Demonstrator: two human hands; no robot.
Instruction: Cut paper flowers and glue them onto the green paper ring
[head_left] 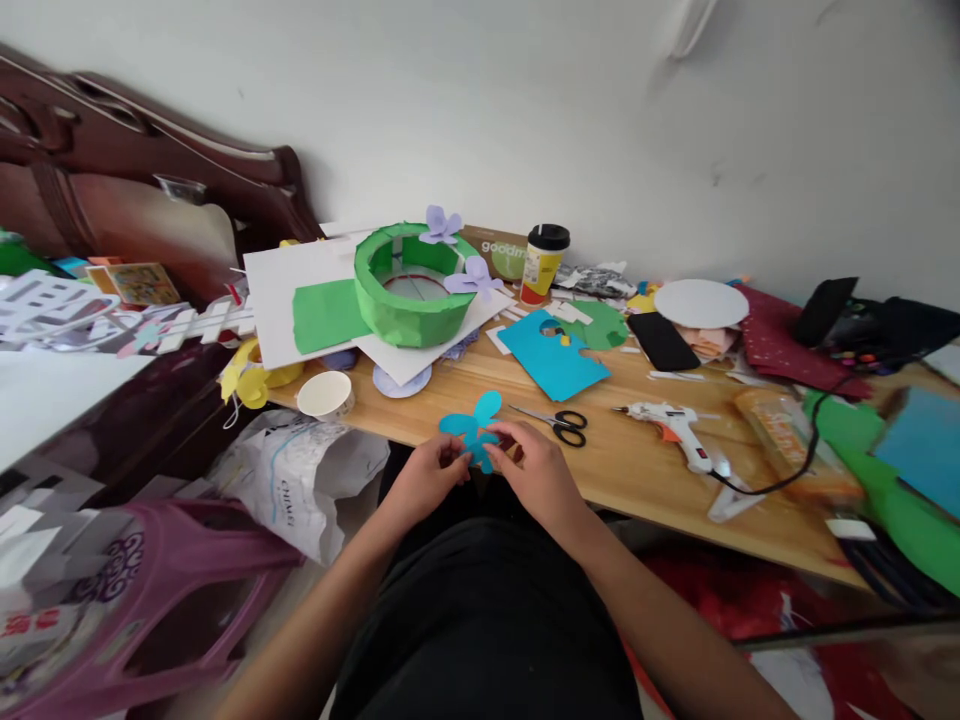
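Between my two hands, over the table's front edge, is a blue paper flower [474, 425] with rounded petals. My left hand [441, 470] pinches its lower left side. On the other side, my right hand [529, 458] grips a petal between thumb and fingers. Scissors with black handles [566, 428] lie just right of the flower. Behind them is a blue paper sheet [553, 358] with pieces cut out. A green paper ring [409, 325] stands farther back, with two lilac paper flowers [474, 280] on its rim.
A hot glue gun [679, 430] with a black cord lies to the right. A yellow cup with a black lid [541, 270] stands near the wall. A white paper bowl [325, 396] sits at the front left, above a white bag [300, 480]. A purple stool [180, 590] is lower left.
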